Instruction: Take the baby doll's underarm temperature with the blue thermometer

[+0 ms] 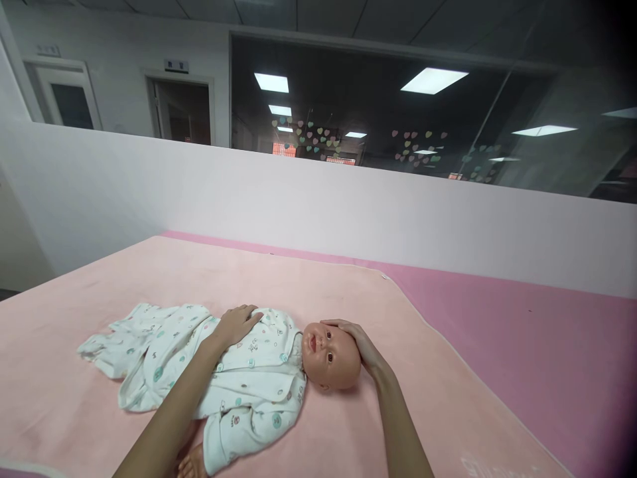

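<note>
A baby doll (pixel 332 358) lies on its back, its head toward the right. It wears a white printed top (pixel 263 392) with snap buttons and matching white trousers (pixel 166 342). My left hand (pixel 239 325) rests flat on the doll's belly, fingers stretched out over the cloth. My right hand (pixel 355 337) is laid along the top of the doll's head, its fingers extended and part of the palm hidden. One bare doll hand (pixel 193 463) pokes out of the near sleeve beside my left forearm.
A pale pink blanket (pixel 423 405) covers most of a darker pink mat (pixel 527 332). Behind it runs a low white wall (pixel 298 199). Above that is a dark window (pixel 368 99) with heart stickers, and doors stand at the left.
</note>
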A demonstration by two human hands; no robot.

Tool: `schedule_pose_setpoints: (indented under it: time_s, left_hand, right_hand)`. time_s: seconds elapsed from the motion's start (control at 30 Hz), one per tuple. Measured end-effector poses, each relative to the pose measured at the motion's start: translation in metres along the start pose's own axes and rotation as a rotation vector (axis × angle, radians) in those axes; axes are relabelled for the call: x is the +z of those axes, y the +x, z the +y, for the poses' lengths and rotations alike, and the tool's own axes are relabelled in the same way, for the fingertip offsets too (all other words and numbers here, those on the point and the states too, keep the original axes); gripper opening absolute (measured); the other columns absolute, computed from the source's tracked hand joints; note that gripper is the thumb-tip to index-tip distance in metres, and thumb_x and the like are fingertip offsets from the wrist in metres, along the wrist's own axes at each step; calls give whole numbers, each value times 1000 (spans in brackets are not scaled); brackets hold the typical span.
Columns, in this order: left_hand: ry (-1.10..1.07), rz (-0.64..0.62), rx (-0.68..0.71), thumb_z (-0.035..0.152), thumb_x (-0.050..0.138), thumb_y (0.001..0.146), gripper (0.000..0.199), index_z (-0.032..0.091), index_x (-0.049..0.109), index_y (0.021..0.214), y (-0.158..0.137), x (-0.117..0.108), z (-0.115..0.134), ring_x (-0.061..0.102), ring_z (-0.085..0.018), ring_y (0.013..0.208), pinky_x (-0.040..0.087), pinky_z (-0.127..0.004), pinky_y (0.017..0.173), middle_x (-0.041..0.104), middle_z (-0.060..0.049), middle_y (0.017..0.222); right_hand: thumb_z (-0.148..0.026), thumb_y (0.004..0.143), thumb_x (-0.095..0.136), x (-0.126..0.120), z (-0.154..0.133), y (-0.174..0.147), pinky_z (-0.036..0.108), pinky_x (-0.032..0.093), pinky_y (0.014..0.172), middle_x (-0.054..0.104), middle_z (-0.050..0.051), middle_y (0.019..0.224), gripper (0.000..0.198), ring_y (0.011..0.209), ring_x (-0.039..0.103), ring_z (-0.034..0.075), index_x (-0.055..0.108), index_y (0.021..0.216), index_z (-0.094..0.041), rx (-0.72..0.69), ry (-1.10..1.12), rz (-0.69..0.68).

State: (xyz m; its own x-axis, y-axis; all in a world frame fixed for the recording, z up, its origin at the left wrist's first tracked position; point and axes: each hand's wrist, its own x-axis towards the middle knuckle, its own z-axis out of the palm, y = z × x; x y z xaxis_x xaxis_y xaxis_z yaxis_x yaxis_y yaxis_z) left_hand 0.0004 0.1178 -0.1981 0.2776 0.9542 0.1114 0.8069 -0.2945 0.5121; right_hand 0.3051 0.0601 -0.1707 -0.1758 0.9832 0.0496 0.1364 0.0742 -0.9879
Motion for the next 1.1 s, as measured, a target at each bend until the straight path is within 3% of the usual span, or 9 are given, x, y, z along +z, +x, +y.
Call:
schedule_pose_setpoints:
  time_s: [0.23,0.4,0.7,0.8,0.93,1.1]
  left_hand:
    - [-11,9,9,54,24,81,48,25,53,106,-2,-1,2,52,-21,100,36,-34,90,59,-5,107]
    - [-3,7,-3,55,23,81,50,24,53,106,-2,-2,4,52,-21,100,36,-34,90,59,-6,106]
    - [9,7,-7,55,23,81,50,24,53,106,-2,-1,3,52,-22,100,36,-35,90,58,-6,106]
    - [11,13,-9,55,23,81,50,24,53,106,-2,-2,4,52,-22,100,36,-36,91,58,-6,107]
    - [12,6,-8,54,23,81,50,24,52,108,-2,-2,4,51,-22,101,35,-35,92,58,-6,108]
    - [11,12,-8,55,23,81,50,24,52,108,-2,-1,3,51,-22,102,36,-35,91,56,-6,111]
  right_hand:
    - [-32,75,46,-2,9,3,37,29,101,52,2,121,41,114,44,19,53,115,-26,-32,70,15]
    - [-46,77,49,0,11,4,36,31,100,53,5,120,39,114,44,20,59,106,-22,-64,66,71]
    - [-50,71,56,4,8,6,38,32,99,53,6,119,45,112,45,22,59,106,-22,-255,-59,323]
    - [-48,71,56,4,8,5,37,30,101,49,4,124,47,117,42,21,56,111,-24,-235,-65,239]
    - [-49,71,56,4,4,2,37,34,98,57,8,113,44,109,49,23,64,100,-17,-127,-92,80]
    - [-49,69,58,6,1,1,38,39,93,61,9,105,42,102,53,24,66,94,-16,-105,-86,104]
